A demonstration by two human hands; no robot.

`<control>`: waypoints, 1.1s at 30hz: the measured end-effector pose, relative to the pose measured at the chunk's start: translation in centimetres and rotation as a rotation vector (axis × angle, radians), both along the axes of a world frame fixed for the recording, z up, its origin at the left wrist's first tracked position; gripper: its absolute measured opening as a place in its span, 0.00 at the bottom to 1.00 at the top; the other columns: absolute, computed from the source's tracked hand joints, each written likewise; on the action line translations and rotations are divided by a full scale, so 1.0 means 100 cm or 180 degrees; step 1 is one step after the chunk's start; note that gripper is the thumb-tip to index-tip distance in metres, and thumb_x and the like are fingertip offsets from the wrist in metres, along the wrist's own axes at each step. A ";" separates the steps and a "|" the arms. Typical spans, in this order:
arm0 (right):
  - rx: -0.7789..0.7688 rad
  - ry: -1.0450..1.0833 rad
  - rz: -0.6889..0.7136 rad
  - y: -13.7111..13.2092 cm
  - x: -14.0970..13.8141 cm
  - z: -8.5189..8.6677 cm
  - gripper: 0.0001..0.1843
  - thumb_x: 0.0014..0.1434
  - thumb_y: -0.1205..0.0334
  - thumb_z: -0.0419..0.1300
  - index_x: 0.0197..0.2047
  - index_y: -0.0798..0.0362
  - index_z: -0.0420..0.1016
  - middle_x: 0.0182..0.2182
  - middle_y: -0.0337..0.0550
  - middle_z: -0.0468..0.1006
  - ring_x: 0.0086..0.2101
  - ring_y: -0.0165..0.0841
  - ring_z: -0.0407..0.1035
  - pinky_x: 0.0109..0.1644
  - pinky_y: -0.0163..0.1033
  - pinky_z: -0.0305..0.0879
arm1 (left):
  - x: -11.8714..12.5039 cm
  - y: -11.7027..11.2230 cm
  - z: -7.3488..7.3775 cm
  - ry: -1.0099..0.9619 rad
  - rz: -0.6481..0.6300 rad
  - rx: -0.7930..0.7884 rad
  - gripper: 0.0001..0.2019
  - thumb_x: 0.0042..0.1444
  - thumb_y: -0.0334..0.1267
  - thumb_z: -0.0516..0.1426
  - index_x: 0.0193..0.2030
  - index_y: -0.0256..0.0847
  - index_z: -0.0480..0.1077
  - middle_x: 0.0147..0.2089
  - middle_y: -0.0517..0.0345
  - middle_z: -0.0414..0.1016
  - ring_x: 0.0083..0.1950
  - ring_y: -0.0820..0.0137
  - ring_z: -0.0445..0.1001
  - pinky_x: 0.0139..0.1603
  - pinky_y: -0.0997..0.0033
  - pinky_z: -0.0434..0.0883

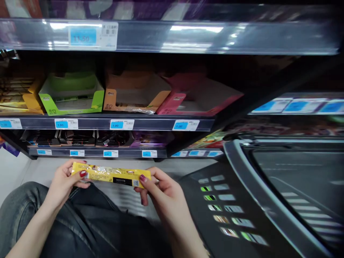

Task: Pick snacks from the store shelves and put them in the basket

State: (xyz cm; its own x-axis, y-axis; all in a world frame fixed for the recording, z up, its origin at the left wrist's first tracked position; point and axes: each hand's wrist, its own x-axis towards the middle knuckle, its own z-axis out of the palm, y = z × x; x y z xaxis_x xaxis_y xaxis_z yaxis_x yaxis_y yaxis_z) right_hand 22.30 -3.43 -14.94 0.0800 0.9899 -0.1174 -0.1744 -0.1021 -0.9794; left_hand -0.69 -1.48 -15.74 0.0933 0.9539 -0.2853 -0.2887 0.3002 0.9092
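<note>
A long, thin yellow stick packet (pixel 107 174) stretches between my two hands, low in front of the shelves. My left hand (pixel 66 179) pinches its left end, thumb on top. At the other end, my right hand (pixel 163 190) grips the packet between thumb and fingers. Small print, a black label and a square code show on the side facing me. Beyond it on the shelf stand open display boxes: a yellow box (pixel 32 102) with similar-looking sticks, a green box (pixel 53 104) with little in it, an orange box (pixel 158 100) and a pink box (pixel 172 104).
A dark shopping basket (pixel 236 186) with slotted sides stands close on the right. Price-tagged shelf edges (pixel 153 123) run across in front, with a lower row of dark packets (pixel 115 138) beneath. My bent legs (pixel 88 222) are below my hands, over a pale floor (pixel 129 165).
</note>
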 end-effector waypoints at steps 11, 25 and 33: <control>-0.0058 -0.0060 0.0116 0.003 -0.005 -0.005 0.20 0.47 0.46 0.64 0.26 0.54 0.66 0.10 0.34 0.66 0.13 0.28 0.61 0.18 0.31 0.58 | 0.000 -0.002 0.000 -0.0152 0.0686 0.0303 0.15 0.40 0.36 0.67 0.36 0.36 0.74 0.30 0.60 0.78 0.23 0.75 0.75 0.25 0.78 0.77; -0.0047 -0.0067 0.0057 0.004 -0.004 -0.018 0.19 0.48 0.47 0.63 0.27 0.54 0.66 0.11 0.36 0.69 0.13 0.27 0.62 0.18 0.30 0.58 | 0.003 -0.002 0.006 -0.0072 0.0702 0.0405 0.15 0.40 0.37 0.66 0.35 0.34 0.73 0.29 0.58 0.78 0.23 0.71 0.76 0.21 0.76 0.77; -0.0187 0.0174 0.0074 0.005 -0.006 -0.013 0.19 0.46 0.49 0.65 0.29 0.56 0.67 0.13 0.38 0.71 0.12 0.25 0.61 0.18 0.29 0.56 | 0.001 -0.003 0.003 -0.0009 0.0605 0.0470 0.19 0.43 0.36 0.65 0.42 0.36 0.68 0.28 0.59 0.78 0.22 0.71 0.77 0.24 0.77 0.76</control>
State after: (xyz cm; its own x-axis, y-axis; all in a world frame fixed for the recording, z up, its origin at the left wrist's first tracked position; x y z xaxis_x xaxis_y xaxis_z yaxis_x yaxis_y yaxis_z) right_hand 21.74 -2.92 -16.28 0.0490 0.9826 -0.1790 -0.2243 -0.1639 -0.9606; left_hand -0.58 -1.78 -15.44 -0.0913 0.9857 -0.1414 -0.3300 0.1040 0.9382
